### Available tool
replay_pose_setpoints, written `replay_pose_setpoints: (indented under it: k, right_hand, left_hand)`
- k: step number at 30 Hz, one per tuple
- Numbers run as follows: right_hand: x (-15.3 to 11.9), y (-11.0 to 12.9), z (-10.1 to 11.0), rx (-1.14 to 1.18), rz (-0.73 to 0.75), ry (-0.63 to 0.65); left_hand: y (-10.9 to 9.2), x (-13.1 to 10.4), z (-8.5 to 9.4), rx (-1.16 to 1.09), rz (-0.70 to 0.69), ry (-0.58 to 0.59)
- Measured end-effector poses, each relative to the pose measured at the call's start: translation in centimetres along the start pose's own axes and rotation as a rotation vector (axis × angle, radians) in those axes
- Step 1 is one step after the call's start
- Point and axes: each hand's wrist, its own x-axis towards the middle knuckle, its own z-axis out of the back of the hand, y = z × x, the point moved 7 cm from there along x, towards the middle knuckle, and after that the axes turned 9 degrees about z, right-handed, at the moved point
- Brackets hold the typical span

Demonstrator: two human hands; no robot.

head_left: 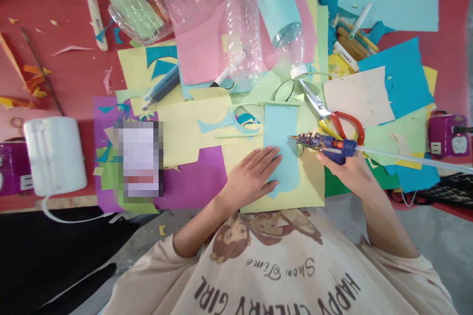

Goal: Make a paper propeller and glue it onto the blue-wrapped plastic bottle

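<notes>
My left hand (254,172) lies flat with its fingers spread on the left part of a light blue paper piece (281,167). My right hand (349,172) is wrapped round a dark blue glue gun (332,147), whose nozzle points left over the right part of that paper. A clear glue stick (414,158) juts out of the gun's back towards the right. Beneath the blue piece lies pale yellow paper (310,192). Just beyond the gun rest scissors with red handles (345,125), and a thin green paper strip (279,104) crosses the blue paper's far end.
Clear plastic bottles (244,29) and a bottle wrapped in light blue paper (273,0) lie at the back. A blurred-out phone-like object (140,157) and a white case (55,155) are at left. Markers (347,54) and paper scraps lie at the back right.
</notes>
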Motion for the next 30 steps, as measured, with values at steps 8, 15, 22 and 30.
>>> replay_pose_setpoints:
  k: [8, 15, 22, 30]
  right_hand:
    - [-0.1, 0.7, 1.1, -0.089, 0.101, -0.077]
    - [-0.2, 0.6, 1.2, -0.118, 0.037, -0.075]
    - [-0.3, -0.2, 1.3, -0.114, 0.013, -0.067]
    - [-0.5, -0.8, 1.2, -0.094, -0.017, -0.079]
  left_hand:
    - [0.0, 0.0, -0.1, 0.005, 0.003, 0.013]
    - [0.0, 0.0, -0.1, 0.004, 0.003, 0.017]
    - [0.1, -0.1, -0.3, -0.019, 0.008, 0.032]
    - [0.2, -0.1, -0.3, -0.043, 0.015, 0.045]
